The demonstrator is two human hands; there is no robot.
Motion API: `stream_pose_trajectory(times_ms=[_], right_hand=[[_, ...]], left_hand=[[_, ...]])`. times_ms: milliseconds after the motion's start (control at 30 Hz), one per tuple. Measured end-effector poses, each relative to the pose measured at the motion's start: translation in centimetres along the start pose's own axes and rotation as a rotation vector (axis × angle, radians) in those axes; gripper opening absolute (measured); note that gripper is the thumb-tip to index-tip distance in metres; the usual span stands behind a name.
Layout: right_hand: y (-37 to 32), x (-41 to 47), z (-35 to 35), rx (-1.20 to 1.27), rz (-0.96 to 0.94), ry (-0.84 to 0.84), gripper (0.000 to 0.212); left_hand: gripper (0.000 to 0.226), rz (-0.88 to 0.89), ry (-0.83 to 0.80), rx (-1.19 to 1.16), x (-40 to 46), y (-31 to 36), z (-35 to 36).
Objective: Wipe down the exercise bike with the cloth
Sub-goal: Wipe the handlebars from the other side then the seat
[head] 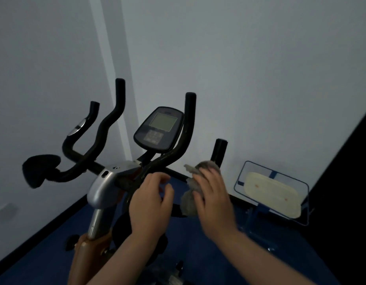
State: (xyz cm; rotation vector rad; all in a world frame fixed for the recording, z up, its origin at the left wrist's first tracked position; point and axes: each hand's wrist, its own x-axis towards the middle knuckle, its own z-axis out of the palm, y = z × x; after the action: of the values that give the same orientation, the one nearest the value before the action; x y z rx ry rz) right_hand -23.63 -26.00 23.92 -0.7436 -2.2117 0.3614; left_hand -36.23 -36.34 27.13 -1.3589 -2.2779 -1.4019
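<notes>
Head view: right hand point(214, 194) grips grey cloth point(190, 200) beside the exercise bike's handlebar point(108, 128), left hand point(151, 200) loosely curled (holding nothing), so wiping the bar likely comes next.

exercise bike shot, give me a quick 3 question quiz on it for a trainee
1. True or false: the right hand holds the grey cloth.
2. Which of these lies beside the right end of the handlebar?
A. the console
B. the cloth
C. the blue-framed stand
3. Fill in: the left hand holds ____.

Key
1. True. Its fingers curl round the bunched cloth.
2. B. The console sits in the middle between the bars, and the stand is on the floor to the right.
3. Nothing. Its fingers are loosely curled in front of the bike's stem.
</notes>
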Motion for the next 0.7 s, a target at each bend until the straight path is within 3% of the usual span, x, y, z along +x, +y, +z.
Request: stream_pose_trajectory(times_ms=[133, 300, 700], right_hand=[[-0.5, 0.9, 0.7, 0.058, 0.121, 0.062, 0.054], [1.5, 5.6, -1.6, -0.184, 0.038, 0.082, 0.054], [2.4, 8.7, -1.4, 0.190, 0.193, 0.216, 0.047]], left_hand=[[0.013, -0.018, 0.007, 0.010, -0.3, -0.1, -0.1], [0.017, -0.057, -0.021, 0.016, -0.1, 0.1, -0.3], [0.017, -0.124, 0.000, 0.018, -0.1, 0.2, -0.3]])
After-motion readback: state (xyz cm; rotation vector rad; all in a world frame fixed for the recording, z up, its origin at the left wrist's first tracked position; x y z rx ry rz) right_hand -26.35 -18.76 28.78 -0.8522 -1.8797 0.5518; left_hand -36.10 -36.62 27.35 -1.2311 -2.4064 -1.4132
